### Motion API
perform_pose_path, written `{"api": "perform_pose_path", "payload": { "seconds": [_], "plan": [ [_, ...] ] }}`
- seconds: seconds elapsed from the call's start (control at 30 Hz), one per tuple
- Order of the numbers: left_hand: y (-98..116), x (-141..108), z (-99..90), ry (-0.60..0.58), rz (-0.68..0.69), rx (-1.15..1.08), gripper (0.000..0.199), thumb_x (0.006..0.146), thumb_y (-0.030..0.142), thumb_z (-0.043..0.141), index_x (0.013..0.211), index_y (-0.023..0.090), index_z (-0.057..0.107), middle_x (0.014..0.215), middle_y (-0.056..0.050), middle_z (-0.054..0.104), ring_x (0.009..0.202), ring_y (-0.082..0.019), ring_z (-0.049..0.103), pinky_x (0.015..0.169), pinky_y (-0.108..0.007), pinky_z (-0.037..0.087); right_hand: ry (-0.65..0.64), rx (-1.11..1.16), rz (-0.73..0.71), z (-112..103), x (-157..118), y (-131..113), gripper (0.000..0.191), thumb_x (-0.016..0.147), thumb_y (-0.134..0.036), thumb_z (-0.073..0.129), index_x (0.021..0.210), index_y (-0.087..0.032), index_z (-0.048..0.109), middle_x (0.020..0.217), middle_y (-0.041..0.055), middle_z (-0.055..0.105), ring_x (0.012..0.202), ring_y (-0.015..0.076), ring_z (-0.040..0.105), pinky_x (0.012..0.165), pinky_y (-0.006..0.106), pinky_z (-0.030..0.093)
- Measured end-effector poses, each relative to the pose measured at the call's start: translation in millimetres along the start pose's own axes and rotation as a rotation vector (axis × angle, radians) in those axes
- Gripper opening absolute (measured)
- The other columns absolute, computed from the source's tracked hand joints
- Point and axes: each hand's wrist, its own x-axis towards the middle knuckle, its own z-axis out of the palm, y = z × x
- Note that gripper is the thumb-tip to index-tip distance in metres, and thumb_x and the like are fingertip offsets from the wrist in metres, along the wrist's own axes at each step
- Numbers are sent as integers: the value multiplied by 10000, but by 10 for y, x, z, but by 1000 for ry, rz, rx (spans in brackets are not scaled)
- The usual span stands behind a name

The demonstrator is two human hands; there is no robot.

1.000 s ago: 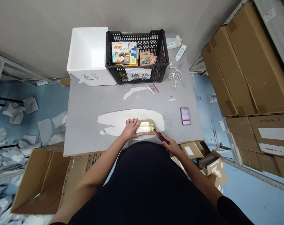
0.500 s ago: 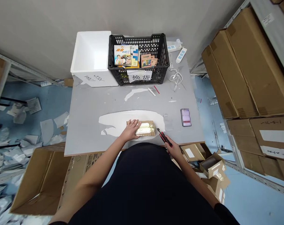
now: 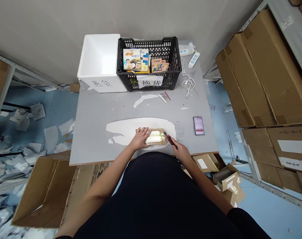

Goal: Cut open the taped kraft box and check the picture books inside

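A small cardboard box wrapped in shiny clear tape lies on a white sheet of paper near the front edge of the table. Across the box's left end lies my left hand, holding it against the table with its fingers spread over the top. My right hand is wrapped round a red and black utility knife. The knife's tip touches or sits just over the box's right end; exact contact is too small to tell.
A white foam box and a black crate with books stand at the back of the table. A phone lies at right, a power strip behind it. Below are an open carton and discarded boxes.
My right hand has moved left and slightly up, bringing the knife from beside the box to its right end. My left hand stays on the box.
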Motion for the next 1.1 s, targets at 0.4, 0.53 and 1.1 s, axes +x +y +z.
{"api": "perform_pose_path", "payload": {
  "seconds": [0.4,0.53,1.1],
  "plan": [
    [10,7,25,11,-21,-35,942,699,506,686,1488,181,288,1500,-183,336,1402,-352,230,1146,-548,89,20,-74,19,13,37,-178,536,932,-243,422,1466,-284,393,1139,54,713,918,220,673,781,271,472],
    [10,19,46,24,-45,-45,942,684,506,698,1478,180,309,1491,-185,349,1390,-358,249,1146,-543,90,-71,-158,53,-14,2,-198,565,919,-234,437,1478,-289,369,1060,57,735,876,231,680,750,279,463],
    [-49,67,94,51,-44,-84,957,662,484,717,1472,160,324,1480,-201,348,1382,-369,252,1144,-544,68,-134,352,61,51,-237,208,558,811,-255,541,1364,-327,538,1076,11,723,885,226,692,810,356,533]
  ]
}}
